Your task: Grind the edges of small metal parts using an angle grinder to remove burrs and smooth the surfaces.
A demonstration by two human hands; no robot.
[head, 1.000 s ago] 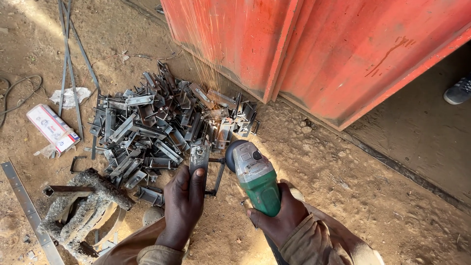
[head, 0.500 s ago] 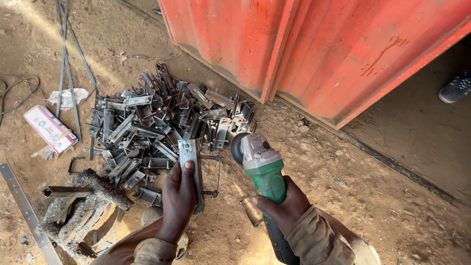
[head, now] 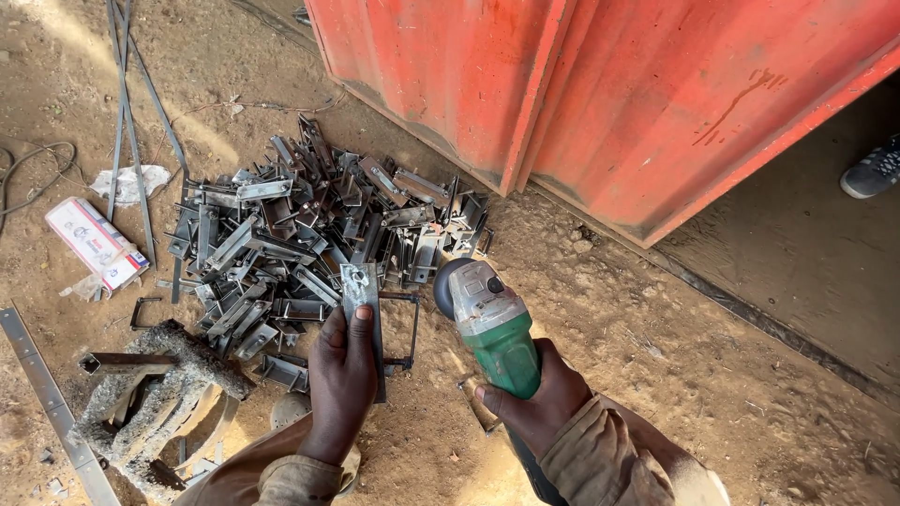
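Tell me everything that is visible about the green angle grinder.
The green angle grinder has a green plastic-looking body, a grey metal head with a black knob, and a dark round disc at its left front. The right hand grips its body from below. It points up and slightly left, above the sandy ground, close beside the grey metal bracket in the left hand.

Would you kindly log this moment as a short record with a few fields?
left hand: left hand grips a flat metal bracket, thumb on top
right hand: right hand holds a green angle grinder, disc end beside the bracket
behind: heap of metal brackets on the dirt
backdrop: red metal wall
left side: small carton, concrete block
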